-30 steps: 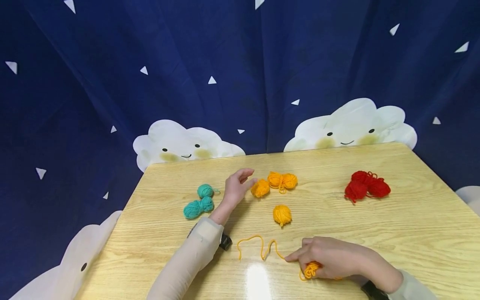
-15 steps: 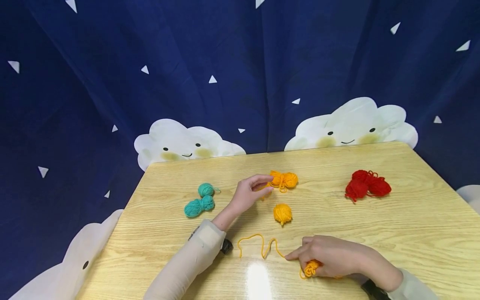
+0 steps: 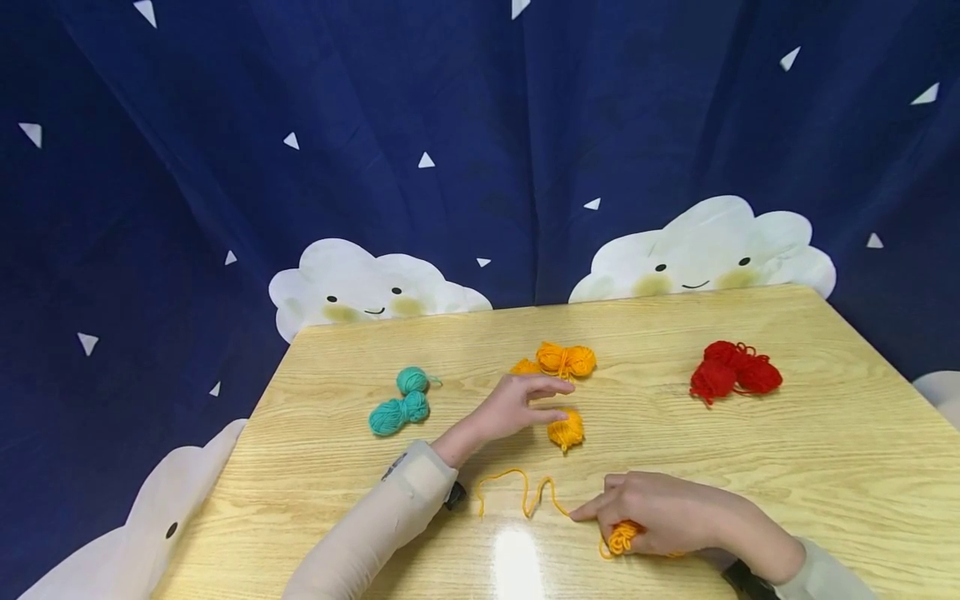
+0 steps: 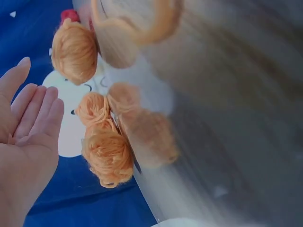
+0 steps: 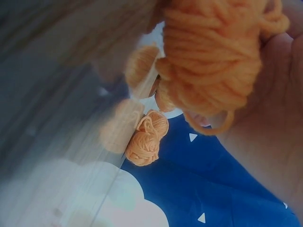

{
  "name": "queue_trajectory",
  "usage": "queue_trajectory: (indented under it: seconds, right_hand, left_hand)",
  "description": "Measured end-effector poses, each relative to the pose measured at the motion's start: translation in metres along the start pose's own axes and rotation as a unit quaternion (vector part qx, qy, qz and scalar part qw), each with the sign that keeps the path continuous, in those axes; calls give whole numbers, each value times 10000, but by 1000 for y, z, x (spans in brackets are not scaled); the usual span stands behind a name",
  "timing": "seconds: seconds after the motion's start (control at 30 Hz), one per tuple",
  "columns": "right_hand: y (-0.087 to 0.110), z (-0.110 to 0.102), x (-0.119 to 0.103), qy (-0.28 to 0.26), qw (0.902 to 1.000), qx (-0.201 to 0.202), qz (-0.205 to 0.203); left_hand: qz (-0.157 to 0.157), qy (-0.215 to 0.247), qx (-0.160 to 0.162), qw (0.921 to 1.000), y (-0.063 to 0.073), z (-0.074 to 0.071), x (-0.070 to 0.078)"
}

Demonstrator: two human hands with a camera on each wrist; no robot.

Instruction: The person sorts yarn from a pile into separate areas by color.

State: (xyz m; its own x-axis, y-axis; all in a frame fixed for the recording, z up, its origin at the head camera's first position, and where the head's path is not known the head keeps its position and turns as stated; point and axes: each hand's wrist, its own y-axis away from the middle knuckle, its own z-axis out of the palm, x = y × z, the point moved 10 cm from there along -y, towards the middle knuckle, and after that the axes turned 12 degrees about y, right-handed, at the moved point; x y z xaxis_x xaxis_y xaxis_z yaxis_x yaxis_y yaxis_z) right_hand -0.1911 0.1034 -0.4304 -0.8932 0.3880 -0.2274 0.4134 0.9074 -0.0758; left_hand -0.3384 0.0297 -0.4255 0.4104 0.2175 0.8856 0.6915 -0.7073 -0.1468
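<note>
My left hand [image 3: 521, 406] hovers with loosely extended fingers, its thumb overlapping the top of a lone orange yarn ball [image 3: 566, 432] in the head view. That ball [image 4: 74, 52] stands apart from the fingertips in the left wrist view. At the front right, my right hand [image 3: 660, 510] curls over another orange yarn ball [image 3: 622, 538], which fills much of the right wrist view [image 5: 213, 52]. Its index fingertip presses the end of a wavy orange strand [image 3: 525, 496] on the table. Behind my left hand lie a small orange ball [image 3: 526, 367], partly hidden, and a tied orange bundle [image 3: 566, 360].
Teal yarn balls [image 3: 399, 402] lie in a group on the left of the wooden table [image 3: 825, 483]. Red yarn balls [image 3: 733, 371] sit together at the back right. A dark blue curtain [image 3: 450, 100] with white clouds hangs behind the far edge.
My left hand has moved right past the small orange ball, then toward me to the lone orange ball. The right hand and the strand have stayed in place.
</note>
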Motion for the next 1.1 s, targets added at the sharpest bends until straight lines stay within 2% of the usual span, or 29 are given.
queue_trajectory:
  seconds: [0.13,0.23,0.33,0.63,1.0,1.1]
  right_hand:
    - [0,0,0,54,10000,-13,30]
    - [1,1,1,79,9999,-58,80]
    - [1,1,2,162,9997,-107,129]
    - [0,3,3,277,9993,-167,181]
    - [0,2,1,311,9994,-124,89]
    - [0,1,1,244,9996,-103,76]
  left_hand:
    - [-133,-522,-281,9982,0,8,-2]
    - [-115,-1030,-455,9936,1,13,-1]
    - [-51,-1316,-535,9898,1,15,1]
    - [-25,-1627,-804,9834,2,22,1]
    - [36,-2092,-1348,9685,3,34,-3]
    - [74,-2105,-1303,9688,4,33,-1]
